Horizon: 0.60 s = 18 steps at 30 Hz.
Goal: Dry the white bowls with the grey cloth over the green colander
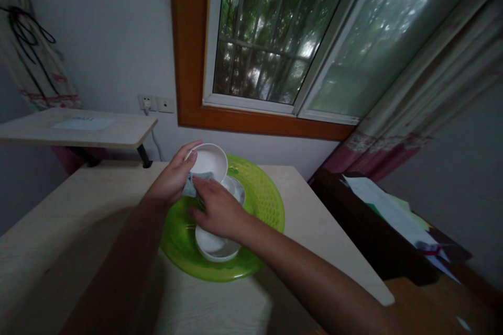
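My left hand grips a small white bowl by its rim, tilted up over a green plastic basin. My right hand is closed on a grey-blue cloth pressed against the bowl's lower edge. Under my right hand, inside the basin, lie more white dishes: a bowl at the front and another behind it. The basin rests on a pale wooden table.
A second, higher tabletop with a paper on it stands at the back left. A dark cabinet with papers on top sits right of the table. A barred window and curtains fill the wall behind.
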Each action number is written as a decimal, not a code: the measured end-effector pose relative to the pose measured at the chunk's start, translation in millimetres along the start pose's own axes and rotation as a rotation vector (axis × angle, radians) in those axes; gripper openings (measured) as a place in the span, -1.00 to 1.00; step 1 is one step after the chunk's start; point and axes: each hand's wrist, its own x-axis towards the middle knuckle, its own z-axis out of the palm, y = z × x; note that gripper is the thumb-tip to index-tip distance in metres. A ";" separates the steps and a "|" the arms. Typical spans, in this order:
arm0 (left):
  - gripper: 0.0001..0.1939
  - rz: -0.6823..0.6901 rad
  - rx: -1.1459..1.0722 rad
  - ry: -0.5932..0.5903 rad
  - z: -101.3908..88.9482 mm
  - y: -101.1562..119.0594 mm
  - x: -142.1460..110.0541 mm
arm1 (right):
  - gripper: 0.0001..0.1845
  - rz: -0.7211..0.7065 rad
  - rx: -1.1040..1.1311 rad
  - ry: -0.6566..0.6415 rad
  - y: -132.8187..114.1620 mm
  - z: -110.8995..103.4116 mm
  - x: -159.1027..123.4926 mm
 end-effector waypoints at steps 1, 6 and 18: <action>-0.43 -0.010 -0.001 -0.002 0.1 1.7 -0.9 | -0.23 -0.010 0.068 0.018 -2.4 -0.3 1.8; -0.44 -0.022 0.015 -0.004 -2.7 6.8 -3.0 | -0.21 -0.100 0.084 0.031 -1.9 -1.7 2.8; -0.46 -0.033 -0.068 -0.016 -3.2 0.3 1.6 | -0.47 -0.124 -0.613 0.082 34.3 -9.4 -6.9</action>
